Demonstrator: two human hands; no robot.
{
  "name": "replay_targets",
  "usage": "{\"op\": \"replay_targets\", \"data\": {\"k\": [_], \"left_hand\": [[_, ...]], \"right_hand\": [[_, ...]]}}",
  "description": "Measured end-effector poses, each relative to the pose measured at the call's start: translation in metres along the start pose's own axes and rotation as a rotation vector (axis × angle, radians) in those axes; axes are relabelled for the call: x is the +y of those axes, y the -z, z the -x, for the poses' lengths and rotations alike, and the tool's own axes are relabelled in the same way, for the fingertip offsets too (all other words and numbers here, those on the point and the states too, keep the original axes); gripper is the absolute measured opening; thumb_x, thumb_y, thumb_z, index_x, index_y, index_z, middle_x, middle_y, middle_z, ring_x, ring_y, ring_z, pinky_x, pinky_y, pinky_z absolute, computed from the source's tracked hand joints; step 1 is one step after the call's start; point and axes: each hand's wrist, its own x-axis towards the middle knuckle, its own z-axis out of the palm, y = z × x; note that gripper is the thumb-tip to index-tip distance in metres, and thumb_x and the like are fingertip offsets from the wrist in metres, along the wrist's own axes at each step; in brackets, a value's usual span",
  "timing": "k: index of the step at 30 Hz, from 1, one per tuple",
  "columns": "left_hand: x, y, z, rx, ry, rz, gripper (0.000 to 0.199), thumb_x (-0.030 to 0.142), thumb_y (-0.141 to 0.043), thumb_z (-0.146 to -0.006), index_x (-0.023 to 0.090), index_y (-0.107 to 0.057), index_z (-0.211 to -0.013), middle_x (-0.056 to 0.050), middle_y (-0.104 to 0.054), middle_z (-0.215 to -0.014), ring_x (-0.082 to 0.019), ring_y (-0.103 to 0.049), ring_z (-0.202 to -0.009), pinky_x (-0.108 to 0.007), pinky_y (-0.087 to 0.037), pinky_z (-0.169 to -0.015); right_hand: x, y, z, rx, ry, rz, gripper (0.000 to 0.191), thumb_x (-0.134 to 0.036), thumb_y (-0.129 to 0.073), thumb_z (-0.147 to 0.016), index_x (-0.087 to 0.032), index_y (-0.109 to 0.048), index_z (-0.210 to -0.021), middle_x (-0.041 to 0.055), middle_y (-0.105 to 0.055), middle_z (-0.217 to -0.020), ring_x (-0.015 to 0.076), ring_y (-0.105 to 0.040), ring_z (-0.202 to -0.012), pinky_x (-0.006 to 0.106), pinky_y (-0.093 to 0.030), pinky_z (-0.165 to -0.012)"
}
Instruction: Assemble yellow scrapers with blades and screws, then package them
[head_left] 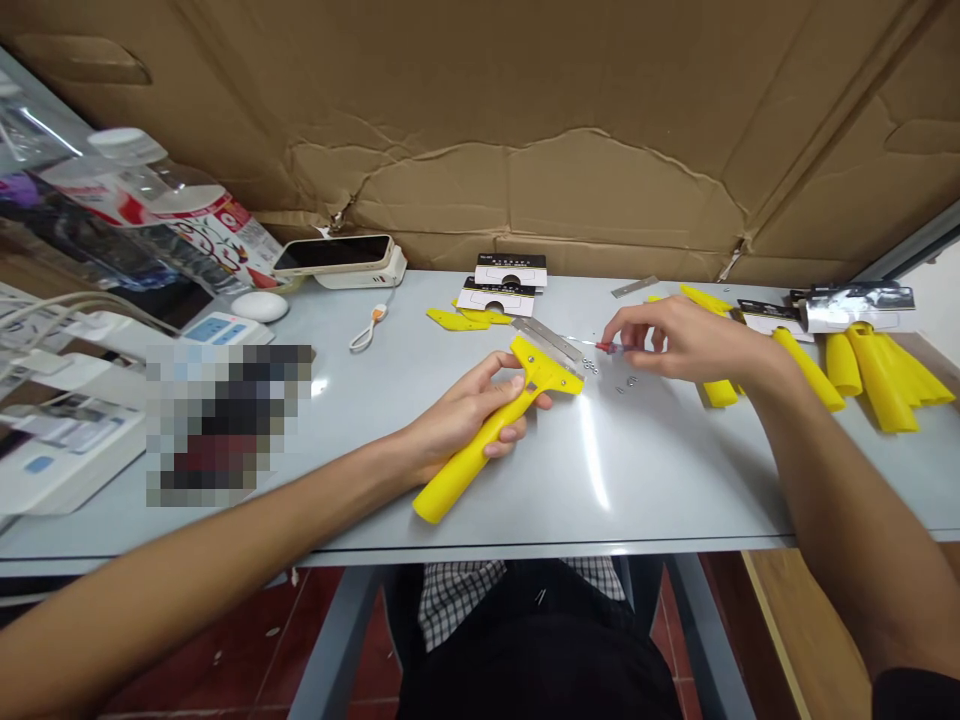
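A yellow scraper point(480, 450) with a metal blade point(550, 345) along its head lies tilted in my left hand point(480, 405), whose fingers wrap round its neck. To the right, my right hand point(675, 338) pinches a small screwdriver point(611, 348) with a red and clear handle; its thin shaft points left towards the blade. Small nuts point(590, 366) lie on the table just right of the scraper head, and a few more small metal pieces point(630, 382) sit below my right hand. Behind the scraper are flat yellow pieces point(456, 320) and black-and-white cards point(510, 270).
Yellow handles point(885, 385) and more cards point(859, 305) lie at the right. A loose blade point(634, 287) rests near the cardboard point(615, 190). At the left are a phone point(334, 254), bottles point(217, 235), a white mouse point(259, 306), a cable loop point(367, 330) and power strips point(67, 450).
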Motion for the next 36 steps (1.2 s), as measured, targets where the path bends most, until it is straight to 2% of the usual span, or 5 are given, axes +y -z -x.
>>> {"op": "replay_targets", "data": {"k": [8,20,23,28,36], "left_hand": [[-0.001,-0.004,0.004,0.022,-0.007,-0.051,0.028,0.034,-0.068,-0.104,0.028,-0.044,-0.116,-0.006,-0.076,-0.104,-0.006,-0.055,-0.05,-0.016,-0.037,-0.04],[-0.001,-0.003,0.004,0.01,-0.008,-0.062,0.026,0.034,-0.066,-0.105,0.029,-0.043,-0.115,-0.005,-0.076,-0.103,-0.006,-0.055,-0.05,-0.015,-0.038,-0.04],[-0.001,-0.004,0.004,0.022,-0.019,-0.063,0.025,0.034,-0.066,-0.105,0.028,-0.043,-0.115,-0.005,-0.075,-0.103,-0.006,-0.055,-0.049,-0.016,-0.038,-0.04],[-0.001,-0.005,0.005,0.036,-0.024,-0.074,0.028,0.036,-0.068,-0.104,0.028,-0.043,-0.114,-0.005,-0.075,-0.103,-0.006,-0.054,-0.049,-0.017,-0.038,-0.039],[-0.001,-0.004,0.004,0.034,-0.013,-0.065,0.031,0.037,-0.07,-0.103,0.029,-0.044,-0.116,-0.004,-0.075,-0.101,-0.006,-0.055,-0.05,-0.015,-0.04,-0.041]], "right_hand": [[-0.022,-0.006,0.004,0.033,0.143,-0.063,0.032,-0.022,-0.067,-0.088,-0.028,-0.079,-0.117,0.0008,-0.079,-0.097,0.0198,-0.069,-0.083,0.033,-0.047,-0.072],[-0.026,-0.011,0.004,0.063,0.136,0.024,0.028,-0.025,-0.065,-0.093,-0.027,-0.079,-0.117,0.003,-0.076,-0.102,0.0211,-0.066,-0.09,0.035,-0.045,-0.079],[-0.031,-0.014,0.006,0.136,0.146,0.081,0.028,-0.022,-0.064,-0.094,-0.026,-0.08,-0.116,0.0051,-0.074,-0.102,0.0214,-0.066,-0.088,0.036,-0.046,-0.08],[-0.04,-0.02,0.012,0.377,0.239,0.206,0.028,-0.021,-0.063,-0.097,-0.027,-0.083,-0.116,0.0069,-0.068,-0.101,0.0196,-0.062,-0.08,0.035,-0.046,-0.073],[-0.055,-0.023,0.014,0.585,0.405,0.232,0.028,-0.016,-0.06,-0.102,-0.031,-0.079,-0.116,0.008,-0.074,-0.104,0.0256,-0.065,-0.095,0.042,-0.055,-0.078]]}}
